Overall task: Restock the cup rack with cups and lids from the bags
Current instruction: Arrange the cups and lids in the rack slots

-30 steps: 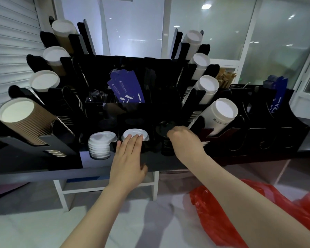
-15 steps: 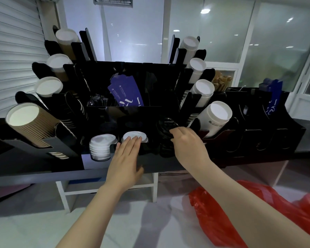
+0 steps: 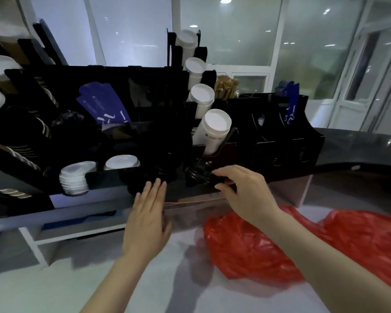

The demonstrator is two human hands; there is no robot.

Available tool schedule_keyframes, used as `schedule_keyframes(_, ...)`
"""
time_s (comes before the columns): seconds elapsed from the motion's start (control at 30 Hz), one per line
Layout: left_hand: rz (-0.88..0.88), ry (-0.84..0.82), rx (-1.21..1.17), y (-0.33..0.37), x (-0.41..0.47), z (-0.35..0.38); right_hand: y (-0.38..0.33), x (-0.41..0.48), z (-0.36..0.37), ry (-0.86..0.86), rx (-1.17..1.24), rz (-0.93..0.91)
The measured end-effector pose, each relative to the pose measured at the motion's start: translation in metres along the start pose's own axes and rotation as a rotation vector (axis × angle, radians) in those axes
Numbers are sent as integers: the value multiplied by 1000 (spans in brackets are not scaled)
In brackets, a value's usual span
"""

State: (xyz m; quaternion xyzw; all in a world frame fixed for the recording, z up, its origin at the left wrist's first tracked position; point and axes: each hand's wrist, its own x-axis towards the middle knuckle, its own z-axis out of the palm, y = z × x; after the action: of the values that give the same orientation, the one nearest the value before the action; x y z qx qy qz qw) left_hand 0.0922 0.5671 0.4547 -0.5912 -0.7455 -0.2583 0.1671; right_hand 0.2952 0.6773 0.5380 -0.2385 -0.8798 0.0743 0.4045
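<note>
Left hand [image 3: 148,213] lies flat, fingers straight, against the cup rack [image 3: 108,177] front. Right hand [image 3: 244,190] pinches black lids [image 3: 196,175]. Print on the white cup [image 3: 215,129] and blue sleeves [image 3: 104,107] is unreadable.

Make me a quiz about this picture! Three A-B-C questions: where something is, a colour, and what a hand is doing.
1. Where is the red bag? A. in a hand B. on the floor C. on a chair
2. What colour are the two lid stacks left of the left hand? A. green B. yellow C. white
3. How is the left hand? A. flat, holding nothing B. gripping a cup C. a fist
Answers: B, it lies crumpled on the floor. C, both stacks look white. A, its fingers are straight.
</note>
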Motion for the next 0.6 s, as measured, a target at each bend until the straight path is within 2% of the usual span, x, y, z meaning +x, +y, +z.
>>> schedule_keyframes(0.37,45,-7,17,91,39,41,110,-21,-67,79,6,48)
schedule_keyframes(0.6,44,75,86,134,54,71,174,3,-90,103,44,64)
